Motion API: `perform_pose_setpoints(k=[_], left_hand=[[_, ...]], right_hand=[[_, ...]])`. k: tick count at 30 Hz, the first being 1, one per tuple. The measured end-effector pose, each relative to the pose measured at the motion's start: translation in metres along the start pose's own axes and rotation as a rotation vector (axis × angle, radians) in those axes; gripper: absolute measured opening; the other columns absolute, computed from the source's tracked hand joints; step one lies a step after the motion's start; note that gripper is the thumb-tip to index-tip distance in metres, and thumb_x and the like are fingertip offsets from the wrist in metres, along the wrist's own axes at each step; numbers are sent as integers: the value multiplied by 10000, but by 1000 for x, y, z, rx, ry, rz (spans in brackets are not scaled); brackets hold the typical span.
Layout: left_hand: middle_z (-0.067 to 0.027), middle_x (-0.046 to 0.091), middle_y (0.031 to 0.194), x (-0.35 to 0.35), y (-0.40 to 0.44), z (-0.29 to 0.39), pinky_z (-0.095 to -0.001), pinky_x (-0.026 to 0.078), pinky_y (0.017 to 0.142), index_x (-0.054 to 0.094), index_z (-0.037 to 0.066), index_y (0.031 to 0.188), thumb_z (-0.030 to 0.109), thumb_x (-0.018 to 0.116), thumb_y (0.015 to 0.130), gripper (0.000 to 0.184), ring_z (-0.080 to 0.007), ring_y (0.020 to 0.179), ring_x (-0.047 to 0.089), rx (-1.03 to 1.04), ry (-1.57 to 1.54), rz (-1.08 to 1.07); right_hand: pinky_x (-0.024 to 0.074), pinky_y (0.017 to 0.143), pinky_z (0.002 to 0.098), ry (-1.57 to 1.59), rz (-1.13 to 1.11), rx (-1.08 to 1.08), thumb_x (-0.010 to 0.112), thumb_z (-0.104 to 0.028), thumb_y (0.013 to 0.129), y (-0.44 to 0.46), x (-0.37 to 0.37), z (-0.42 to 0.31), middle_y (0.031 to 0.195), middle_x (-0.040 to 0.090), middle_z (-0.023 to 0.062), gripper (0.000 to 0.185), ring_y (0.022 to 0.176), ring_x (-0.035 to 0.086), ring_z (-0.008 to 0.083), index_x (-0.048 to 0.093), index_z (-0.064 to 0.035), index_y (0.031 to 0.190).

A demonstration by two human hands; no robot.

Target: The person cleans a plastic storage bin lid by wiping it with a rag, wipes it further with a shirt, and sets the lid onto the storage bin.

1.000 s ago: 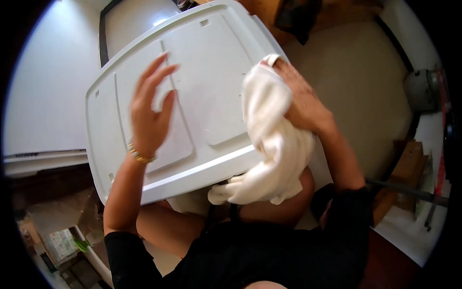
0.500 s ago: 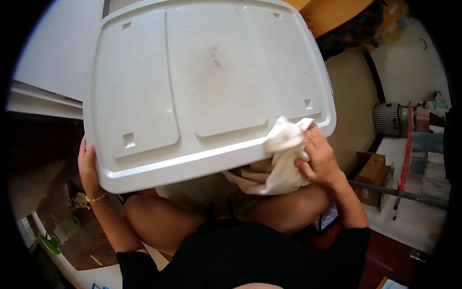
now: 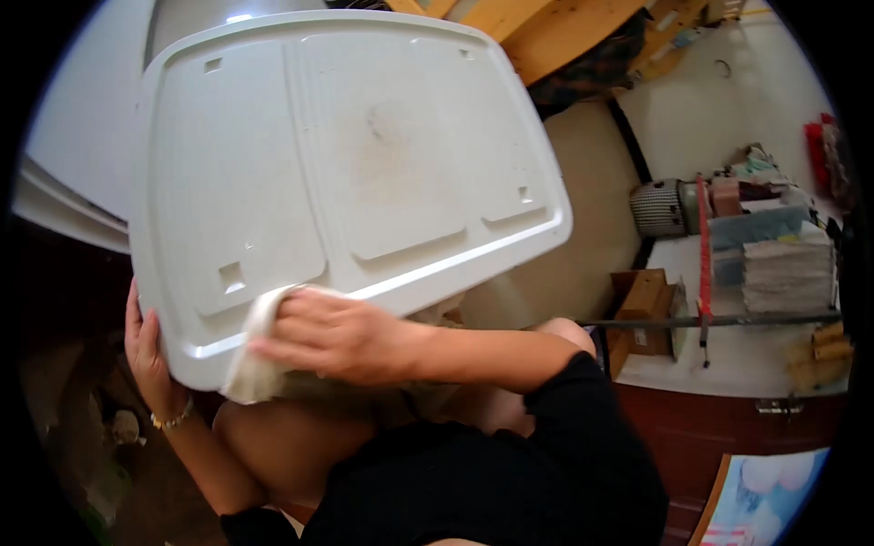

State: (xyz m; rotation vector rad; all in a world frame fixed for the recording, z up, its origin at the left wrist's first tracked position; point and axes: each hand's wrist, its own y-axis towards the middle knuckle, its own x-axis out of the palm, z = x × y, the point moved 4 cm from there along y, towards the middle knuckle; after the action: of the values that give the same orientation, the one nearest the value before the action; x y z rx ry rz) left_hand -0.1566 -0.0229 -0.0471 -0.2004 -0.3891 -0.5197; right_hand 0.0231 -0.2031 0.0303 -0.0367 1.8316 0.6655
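Note:
A large white plastic lid (image 3: pixel 264 164) with rounded corners and raised panels is held tilted in front of me. Dark smudges and a brownish patch mark its middle panel. My left hand (image 3: pixel 148 350), with a beaded bracelet at the wrist, grips the lid's left edge near the lower corner; part of its fingers is hidden behind the rim. In my right hand (image 3: pixel 332 337) is a bunched cream cloth (image 3: pixel 250 369), pressed against the lid's near rim toward the left corner. The fingers are closed over the cloth and slightly blurred.
Cardboard boxes (image 3: pixel 645 300) stand on the floor to the right, beside a dark rail (image 3: pixel 674 322). Beyond are a checkered bag (image 3: pixel 657 207) and a stack of pale folded material (image 3: pixel 788 276). Wooden furniture (image 3: pixel 564 41) stands behind the lid. A white surface (image 3: pixel 86 100) is at the left.
My right hand has moved left along the near rim with the cloth, from the right corner toward the left one. The lid appears shifted left and slightly lower as the view turned right.

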Motion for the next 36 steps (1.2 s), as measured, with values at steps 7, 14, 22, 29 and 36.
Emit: perform_pose_setpoints(k=[7,14,22,29,36], left_hand=[[-158,451,1359,1,-2,0,-318,355,1030,292,-40,1409,90,400,952,488,-208,1213,472,19,5,-4],[-153,431,1378,3,-2,-2,-326,341,1047,292,-29,1413,77,403,938,499,-213,1233,456,59,-19,23],[-148,416,1394,5,-3,0,-330,321,1061,290,-22,1418,75,440,906,542,-212,1254,432,65,5,71],[-155,427,1386,20,-8,15,-341,289,1065,318,-33,1408,143,595,784,705,-234,1256,422,140,391,62],[-185,439,1371,24,-8,26,-344,314,1050,312,-67,1400,297,662,740,831,-248,1236,446,116,556,51]], right_hand=[[408,978,409,-375,-238,912,627,-237,814,-221,-152,99,1221,551,191,574,1138,511,363,458,10,1305],[404,984,421,-435,-275,665,586,-299,828,-202,-132,85,1231,516,244,582,1126,510,379,448,31,1288],[172,1132,457,-302,-310,697,538,-318,869,-212,-120,103,1455,245,289,769,1367,224,424,178,37,1447],[145,1141,434,-343,-318,788,500,-341,866,-180,-113,208,1473,210,284,775,1375,199,412,141,-6,1466],[216,1121,411,-471,-145,1047,420,-461,922,-161,-131,372,1460,297,226,735,1355,265,381,191,-8,1453]])
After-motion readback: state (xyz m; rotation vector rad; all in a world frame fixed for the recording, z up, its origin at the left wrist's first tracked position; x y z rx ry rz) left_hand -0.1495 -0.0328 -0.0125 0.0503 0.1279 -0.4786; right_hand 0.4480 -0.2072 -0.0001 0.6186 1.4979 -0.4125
